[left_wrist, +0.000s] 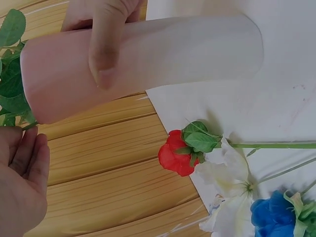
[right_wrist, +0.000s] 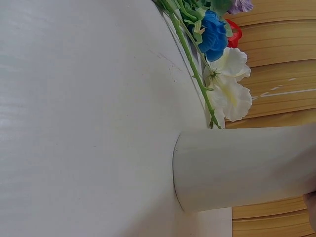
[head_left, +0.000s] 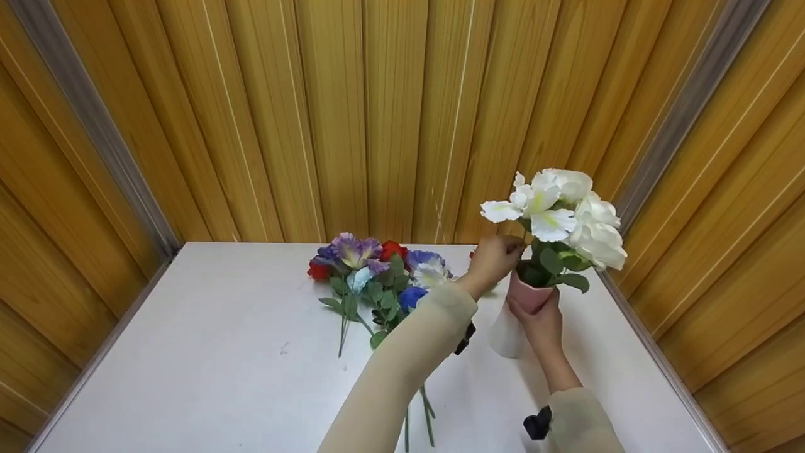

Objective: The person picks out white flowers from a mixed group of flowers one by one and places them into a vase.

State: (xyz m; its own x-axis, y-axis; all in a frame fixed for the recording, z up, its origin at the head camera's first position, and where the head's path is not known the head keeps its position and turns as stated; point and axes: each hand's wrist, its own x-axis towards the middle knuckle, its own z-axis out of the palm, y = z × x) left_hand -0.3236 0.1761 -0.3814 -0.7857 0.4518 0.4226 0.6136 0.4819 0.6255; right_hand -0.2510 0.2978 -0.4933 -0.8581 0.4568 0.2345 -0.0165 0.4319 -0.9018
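Observation:
A tall vase (head_left: 530,296), pink at the top and fading to white below, stands on the white table. My right hand (head_left: 542,321) grips its upper part, the thumb lying across the pink side in the left wrist view. White flowers (head_left: 594,229) with green leaves rise from its mouth, and a white iris (head_left: 544,207) leans out on the left. Beside the rim, my left hand (head_left: 497,259) pinches a thin green stem (left_wrist: 29,126) with curled fingers. Which bloom that stem carries is hard to see. In the right wrist view the vase's white base (right_wrist: 237,170) rests on the tabletop.
Left of the vase lie loose artificial flowers: a purple iris (head_left: 355,250), a red rose (head_left: 393,250), a blue rose (head_left: 412,297) and others. Another red rose (left_wrist: 177,154) lies near the table's back edge. Wood-patterned walls (head_left: 390,126) enclose the table (head_left: 207,352).

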